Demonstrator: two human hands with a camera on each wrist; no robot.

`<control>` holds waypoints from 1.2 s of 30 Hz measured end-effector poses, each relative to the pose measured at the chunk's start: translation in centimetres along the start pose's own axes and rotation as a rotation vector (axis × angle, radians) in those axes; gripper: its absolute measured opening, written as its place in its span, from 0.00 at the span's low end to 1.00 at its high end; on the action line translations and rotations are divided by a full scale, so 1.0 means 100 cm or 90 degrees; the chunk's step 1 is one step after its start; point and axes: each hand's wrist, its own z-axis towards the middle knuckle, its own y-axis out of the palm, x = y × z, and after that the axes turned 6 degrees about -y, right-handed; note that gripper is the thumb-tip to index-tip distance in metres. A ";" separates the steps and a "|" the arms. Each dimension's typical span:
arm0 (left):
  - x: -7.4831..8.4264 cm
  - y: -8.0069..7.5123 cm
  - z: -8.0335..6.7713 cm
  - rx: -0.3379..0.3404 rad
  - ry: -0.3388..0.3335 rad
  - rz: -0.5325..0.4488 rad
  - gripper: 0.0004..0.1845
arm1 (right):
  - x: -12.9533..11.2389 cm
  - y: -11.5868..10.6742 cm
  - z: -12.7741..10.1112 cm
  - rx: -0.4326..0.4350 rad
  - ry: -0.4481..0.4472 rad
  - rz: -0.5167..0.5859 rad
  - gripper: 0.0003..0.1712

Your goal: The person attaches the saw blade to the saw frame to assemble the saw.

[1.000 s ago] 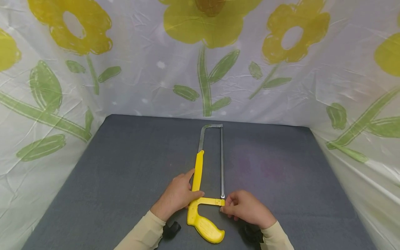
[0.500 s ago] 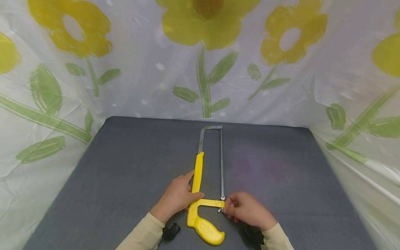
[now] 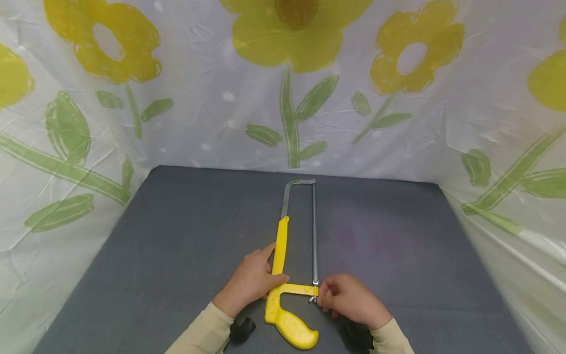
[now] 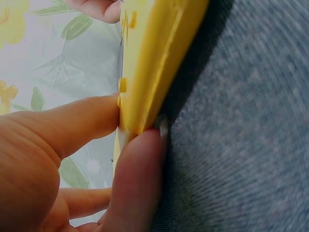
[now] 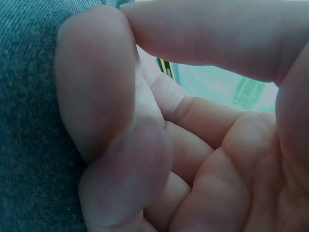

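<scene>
A hacksaw with a yellow handle (image 3: 295, 332) and frame lies on the dark grey cloth, its metal front bow pointing away from me. Its blade (image 3: 315, 231) runs along the right side. My left hand (image 3: 249, 280) grips the yellow frame from the left, thumb over the top near the crossbar; the left wrist view shows the frame (image 4: 149, 72) between thumb and fingers. By the crossbar's right end, my right hand (image 3: 349, 297) has its fingers curled, thumb and fingertips at the small metal wing nut (image 3: 313, 299). In the right wrist view the curled fingers (image 5: 96, 82) hide the nut.
The dark grey cloth (image 3: 199, 221) covers the table under the saw. White sheets with a yellow flower print (image 3: 221, 123) hang behind and at both sides. Black wrist-worn pieces (image 3: 242, 329) show below the hands.
The wing nut, covered by my right fingertips a second ago, now shows beside the thumb, and the right hand has shifted slightly. My left hand keeps its grip on the hacksaw.
</scene>
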 end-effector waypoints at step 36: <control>0.000 0.001 0.001 0.003 -0.001 0.018 0.52 | -0.006 0.008 0.005 0.073 0.046 -0.078 0.23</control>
